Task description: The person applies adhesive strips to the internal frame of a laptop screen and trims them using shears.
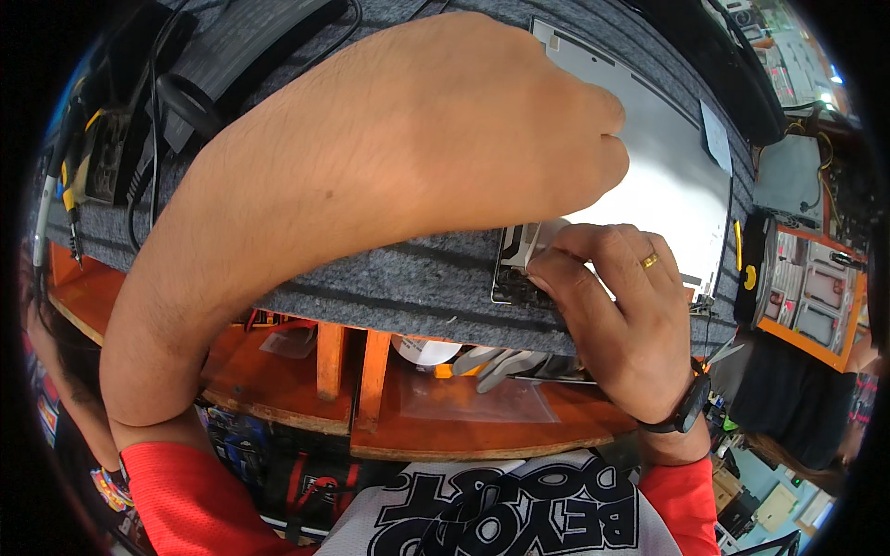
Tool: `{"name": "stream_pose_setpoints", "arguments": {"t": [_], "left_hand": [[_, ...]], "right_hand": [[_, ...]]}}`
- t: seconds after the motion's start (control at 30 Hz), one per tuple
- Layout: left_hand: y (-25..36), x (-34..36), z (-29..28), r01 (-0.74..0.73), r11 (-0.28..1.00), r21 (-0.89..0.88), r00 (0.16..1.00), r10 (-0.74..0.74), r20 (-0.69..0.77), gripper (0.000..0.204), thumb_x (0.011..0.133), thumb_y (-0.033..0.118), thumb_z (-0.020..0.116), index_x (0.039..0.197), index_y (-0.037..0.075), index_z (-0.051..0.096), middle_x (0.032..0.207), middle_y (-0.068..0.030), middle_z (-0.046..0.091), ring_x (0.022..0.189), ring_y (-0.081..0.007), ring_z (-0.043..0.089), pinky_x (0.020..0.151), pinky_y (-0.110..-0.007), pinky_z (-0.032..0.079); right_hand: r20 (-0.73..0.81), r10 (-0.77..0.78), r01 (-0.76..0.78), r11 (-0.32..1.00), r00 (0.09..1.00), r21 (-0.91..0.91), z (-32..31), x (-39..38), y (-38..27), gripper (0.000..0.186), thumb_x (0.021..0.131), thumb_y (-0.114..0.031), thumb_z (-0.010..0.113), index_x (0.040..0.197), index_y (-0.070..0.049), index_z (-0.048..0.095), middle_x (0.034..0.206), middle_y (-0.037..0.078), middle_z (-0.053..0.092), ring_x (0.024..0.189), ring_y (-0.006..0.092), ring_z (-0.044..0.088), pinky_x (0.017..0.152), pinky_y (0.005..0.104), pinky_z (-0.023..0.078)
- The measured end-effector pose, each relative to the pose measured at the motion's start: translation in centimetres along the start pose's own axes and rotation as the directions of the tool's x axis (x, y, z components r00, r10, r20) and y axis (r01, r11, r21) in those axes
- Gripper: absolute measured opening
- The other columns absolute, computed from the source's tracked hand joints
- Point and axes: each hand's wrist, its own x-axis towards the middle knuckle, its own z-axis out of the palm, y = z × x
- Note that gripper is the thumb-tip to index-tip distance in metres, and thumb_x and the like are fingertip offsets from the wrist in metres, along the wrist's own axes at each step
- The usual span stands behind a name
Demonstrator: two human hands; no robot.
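A flat, shiny silver panel (675, 199) in a thin dark frame, like a laptop screen seen from its back, lies on the grey ribbed mat (408, 273). My left hand (528, 120) is closed over its left part, its curled fingers hidden beneath the back of the hand. At the panel's near left corner, my right hand (616, 301) pinches with thumb and forefinger beside a pale narrow strip (531, 248). What sits between those fingertips is too small to make out. Dark hinge-like parts (519, 285) show at that corner. My right hand wears a gold ring and a black watch (684, 408).
Black equipment with cables (243, 56) lies far left, near yellow-handled tools (70, 190). Right of the panel are a slim yellow tool (739, 243) and a compartment case (811, 287). Under the bench edge, an orange shelf (371, 435) holds grey-handled items and a plastic bag (491, 400).
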Motion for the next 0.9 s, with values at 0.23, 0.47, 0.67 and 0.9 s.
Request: {"name": "stream_pose_setpoints", "arguments": {"t": [0.23, 0.47, 0.67, 0.9], "left_hand": [[-0.02, -0.11, 0.35, 0.006, 1.0, -0.013, 0.999, -0.007, -0.04, 0.008, 0.083, 0.013, 0.069, 0.088, 0.009, 0.065, 0.087, -0.0031, 0.06, 0.071, -0.0229, 0.069, 0.056, -0.036, 0.055], [-0.51, 0.16, -0.22, -0.058, 0.998, -0.037, 0.995, 0.061, 0.08, 0.012, 0.092, 0.015, 0.067, 0.09, 0.003, 0.068, 0.087, -0.0084, 0.066, 0.075, -0.0244, 0.074, 0.063, -0.036, 0.061], [-0.6, 0.32, -0.14, -0.105, 0.992, -0.071, 0.994, 0.107, 0.017, 0.017, 0.091, 0.015, 0.067, 0.087, -0.002, 0.067, 0.083, -0.0136, 0.066, 0.068, -0.0286, 0.076, 0.054, -0.037, 0.061], [-0.65, 0.31, 0.08, -0.091, 0.994, -0.066, 0.995, 0.093, 0.036, 0.012, 0.088, 0.014, 0.069, 0.086, 0.002, 0.067, 0.082, -0.011, 0.066, 0.067, -0.0283, 0.074, 0.056, -0.038, 0.06]], "right_hand": [[0.031, -0.059, 0.06, 0.997, 0.998, -0.045, 0.17, 0.21, 0.37, 0.025, 0.079, -0.01, 0.076, 0.103, -0.005, 0.072, 0.109, 0.005, 0.066, 0.092, 0.0237, 0.064, 0.075, 0.0381, 0.047], [0.058, -0.01, 0.012, 0.999, 0.998, -0.031, -0.33, 0.45, -0.07, 0.025, 0.075, -0.005, 0.079, 0.1, -0.005, 0.072, 0.104, 0.006, 0.067, 0.091, 0.0267, 0.065, 0.077, 0.0399, 0.05], [0.097, 0.02, -0.017, 0.999, 0.995, -0.031, -0.57, 0.6, -0.33, 0.027, 0.073, -0.003, 0.081, 0.099, -0.005, 0.073, 0.103, 0.007, 0.068, 0.093, 0.0281, 0.066, 0.079, 0.0401, 0.051], [0.089, -0.042, 0.046, 0.998, 0.995, -0.04, -0.37, 0.43, 0.29, 0.025, 0.083, -0.013, 0.07, 0.106, -0.005, 0.072, 0.112, 0.005, 0.065, 0.091, 0.0225, 0.061, 0.075, 0.037, 0.046]]}}
